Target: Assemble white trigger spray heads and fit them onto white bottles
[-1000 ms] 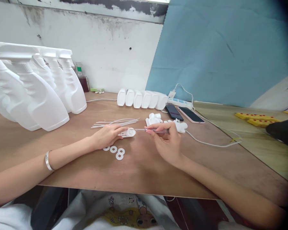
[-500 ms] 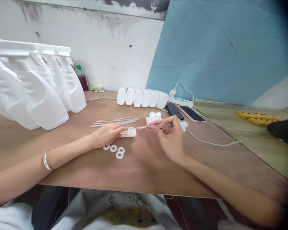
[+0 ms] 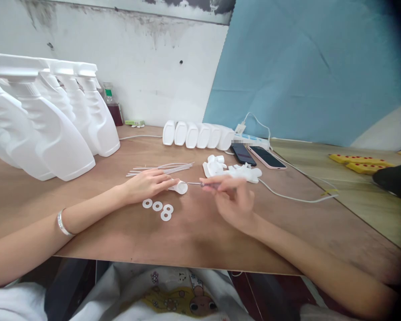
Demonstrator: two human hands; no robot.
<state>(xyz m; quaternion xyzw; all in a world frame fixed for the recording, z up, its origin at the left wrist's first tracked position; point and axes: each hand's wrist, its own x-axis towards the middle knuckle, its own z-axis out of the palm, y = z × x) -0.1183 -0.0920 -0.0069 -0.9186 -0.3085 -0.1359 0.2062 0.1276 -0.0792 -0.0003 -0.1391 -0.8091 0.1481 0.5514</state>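
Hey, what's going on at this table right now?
A person sits at a wooden table working with both hands. The left hand pins a small white plastic part to the tabletop, while the right hand holds a thin metal tool with its tip at that part. Four white rings lie just in front of the left hand, with thin tubes behind it. White spray bottles stand to the left.

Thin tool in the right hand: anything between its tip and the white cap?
Nothing visible. The thin tool in the right hand reaches the white cap held by the left hand; washers lie nearer, tubes farther back.
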